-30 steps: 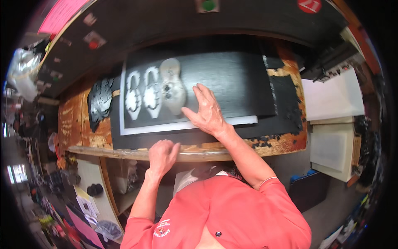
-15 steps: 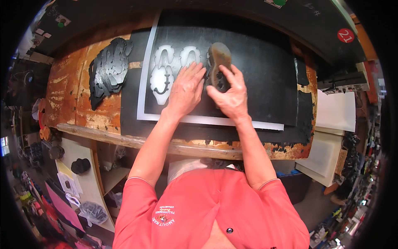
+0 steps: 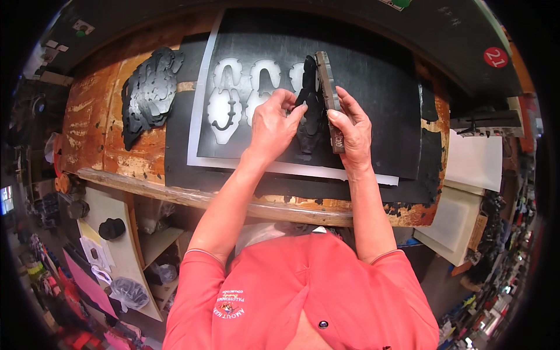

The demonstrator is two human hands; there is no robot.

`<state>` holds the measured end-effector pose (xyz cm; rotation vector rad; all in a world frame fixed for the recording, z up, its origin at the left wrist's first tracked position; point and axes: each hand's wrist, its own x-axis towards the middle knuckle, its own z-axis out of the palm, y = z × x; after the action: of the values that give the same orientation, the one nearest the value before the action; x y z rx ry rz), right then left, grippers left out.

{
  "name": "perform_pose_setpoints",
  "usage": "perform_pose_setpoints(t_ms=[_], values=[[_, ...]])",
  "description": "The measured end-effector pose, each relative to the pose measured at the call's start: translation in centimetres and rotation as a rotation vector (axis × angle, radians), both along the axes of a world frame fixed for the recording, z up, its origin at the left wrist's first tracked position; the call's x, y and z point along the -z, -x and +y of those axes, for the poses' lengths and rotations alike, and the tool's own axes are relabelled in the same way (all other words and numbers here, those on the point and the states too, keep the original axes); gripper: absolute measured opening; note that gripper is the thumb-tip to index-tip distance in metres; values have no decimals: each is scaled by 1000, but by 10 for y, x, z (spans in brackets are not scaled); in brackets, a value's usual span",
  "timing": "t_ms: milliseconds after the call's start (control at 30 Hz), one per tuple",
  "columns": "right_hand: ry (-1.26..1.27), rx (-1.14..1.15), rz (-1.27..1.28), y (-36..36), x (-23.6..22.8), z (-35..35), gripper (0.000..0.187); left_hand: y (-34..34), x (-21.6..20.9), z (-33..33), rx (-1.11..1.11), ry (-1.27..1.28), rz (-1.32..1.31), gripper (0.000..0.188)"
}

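Observation:
My right hand [image 3: 354,131] grips a brown sole-shaped cutting die [image 3: 326,87], tipped up on its long edge with its side facing me. Beside it, a black sole-shaped cut piece [image 3: 310,119] stands partly out from the die. Thumb and fingers of my left hand [image 3: 271,126] pinch that piece at its left edge. Both are over a large black sheet [image 3: 379,111], where white shows through sole-shaped cut-outs [image 3: 224,108] in a row on the left. My left hand covers part of the middle cut-out, and the rightmost one is mostly hidden.
A stack of black cut pieces [image 3: 153,93] lies on the worn wooden table [image 3: 96,116], left of the sheet. White sheet edges [image 3: 262,168] stick out under the black one. A dark machine beam [image 3: 233,11] crosses behind. A wooden rail [image 3: 204,199] runs along the front.
The die, which lay flat under my right hand, is now tilted up on edge. My left hand has moved right from the sheet to the black piece and taken hold of it.

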<state>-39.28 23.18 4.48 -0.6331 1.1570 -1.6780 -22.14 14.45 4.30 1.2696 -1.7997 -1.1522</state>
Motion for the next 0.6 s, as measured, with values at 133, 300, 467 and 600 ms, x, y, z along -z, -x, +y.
perform_pose_setpoints(t_ms=[133, 300, 467, 600], values=[[66, -11, -45, 5, 5, 3, 66, 5, -6, -5, 60, -154, 78, 32], [80, -17, -66, 9, 14, 10, 71, -11, -20, 1, -123, -90, 393, 16], [84, 37, -86, 11, 25, 10, 77, -59, -55, -38, -319, 175, 573, 15], [78, 40, -33, 12, 30, 9, 77, -88, -79, -76, -324, 120, 717, 16]])
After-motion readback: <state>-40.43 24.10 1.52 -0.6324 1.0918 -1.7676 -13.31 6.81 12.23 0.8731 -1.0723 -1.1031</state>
